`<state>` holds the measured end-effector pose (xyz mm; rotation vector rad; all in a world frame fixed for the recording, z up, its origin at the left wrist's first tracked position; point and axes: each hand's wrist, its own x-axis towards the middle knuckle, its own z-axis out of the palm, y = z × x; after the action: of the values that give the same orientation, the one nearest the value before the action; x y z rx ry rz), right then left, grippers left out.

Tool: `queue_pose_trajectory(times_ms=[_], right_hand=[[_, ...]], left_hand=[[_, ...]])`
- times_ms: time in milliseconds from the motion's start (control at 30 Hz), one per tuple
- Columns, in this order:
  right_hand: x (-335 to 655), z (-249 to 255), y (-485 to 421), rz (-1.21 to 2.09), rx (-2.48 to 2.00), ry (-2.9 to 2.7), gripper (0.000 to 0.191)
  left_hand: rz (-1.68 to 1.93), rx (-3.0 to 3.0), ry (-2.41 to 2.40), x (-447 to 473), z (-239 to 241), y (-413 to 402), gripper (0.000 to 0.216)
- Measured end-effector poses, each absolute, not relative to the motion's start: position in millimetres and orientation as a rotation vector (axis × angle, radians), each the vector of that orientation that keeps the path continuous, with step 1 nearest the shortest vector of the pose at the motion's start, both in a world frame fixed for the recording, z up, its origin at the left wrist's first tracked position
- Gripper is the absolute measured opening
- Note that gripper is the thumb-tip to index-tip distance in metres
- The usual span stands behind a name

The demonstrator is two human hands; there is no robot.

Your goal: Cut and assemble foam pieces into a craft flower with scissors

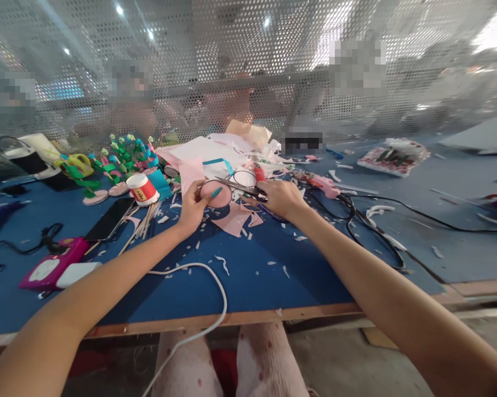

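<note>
My left hand (194, 204) is closed around the edge of a round pink disc (222, 188), thumb on its face. The disc is tilted up above the blue tabletop. In my right hand (279, 197) is a pair of scissors (241, 187), fingers wrapped round the handles. The blades reach left to the upper right edge of the disc; whether they touch it I cannot tell. A pink paper scrap (234, 219) with cut edges lies just below. Behind the hands are white and pink sheets (203, 146) and a red tube-like thing (259, 172), partly hidden.
A red-and-white paper cup (142, 190), a dark phone (110, 219), wooden sticks (143, 227) and green paper figures (116, 160) stand or lie on the left. A pink glue gun (325, 186) with a black cable sits right. A white cable (209, 269) crosses the front edge.
</note>
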<state>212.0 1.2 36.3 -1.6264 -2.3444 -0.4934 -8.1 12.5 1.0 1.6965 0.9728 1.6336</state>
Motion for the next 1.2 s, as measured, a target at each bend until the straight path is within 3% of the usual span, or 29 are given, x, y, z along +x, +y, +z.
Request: queue_pose_trajectory(times_ms=[800,1200], right_hand=[[216.6,37.2,5.9,-0.414,-1.943,-2.103,0.064],[216.7,32.9,5.9,-0.474,-1.681,-2.25,0.052]], left_hand=[[1.622,1.761,0.987,-8.8,1.7,11.1,0.033],[1.555,1.624,0.964,-9.1,-3.3,12.4,0.047]])
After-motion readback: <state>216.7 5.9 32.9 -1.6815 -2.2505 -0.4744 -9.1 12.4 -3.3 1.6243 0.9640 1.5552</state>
